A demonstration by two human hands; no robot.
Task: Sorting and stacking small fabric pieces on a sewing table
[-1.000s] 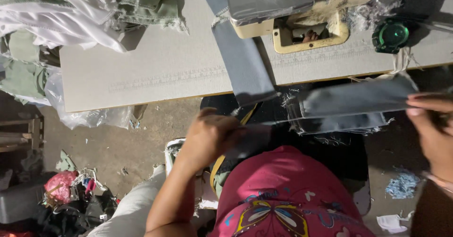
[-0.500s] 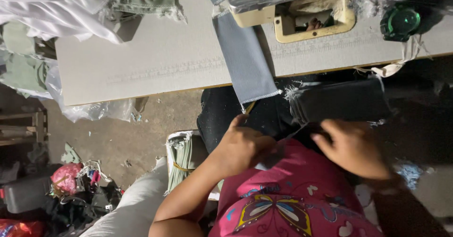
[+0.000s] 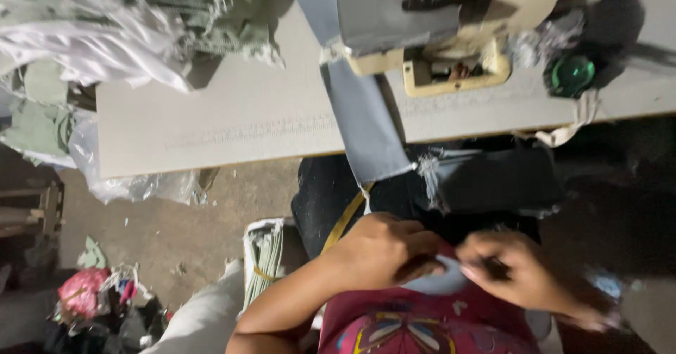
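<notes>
My left hand [image 3: 384, 252] and my right hand [image 3: 517, 273] meet low in the head view, in front of my pink patterned shirt. Both pinch a pale grey-blue piece of fabric [image 3: 440, 280] between them. A long grey-blue fabric strip [image 3: 362, 125] hangs from the sewing machine [image 3: 422, 26] over the table's front edge, down toward my hands. Dark frayed fabric [image 3: 486, 181] lies over my lap just above the hands. A yellow measuring tape [image 3: 345, 220] runs by my left wrist.
The pale worktable [image 3: 225, 125] spans the top, with heaped white and green cloth [image 3: 105, 26] at its left. A green round object [image 3: 570, 76] sits right of the machine. Bundled green pieces [image 3: 264, 259], clear plastic [image 3: 134, 181] and scraps [image 3: 88, 297] lie on the floor at left.
My right hand came in from the far right edge to meet my left hand at my lap. Both hands now hold the pale fabric close to my body.
</notes>
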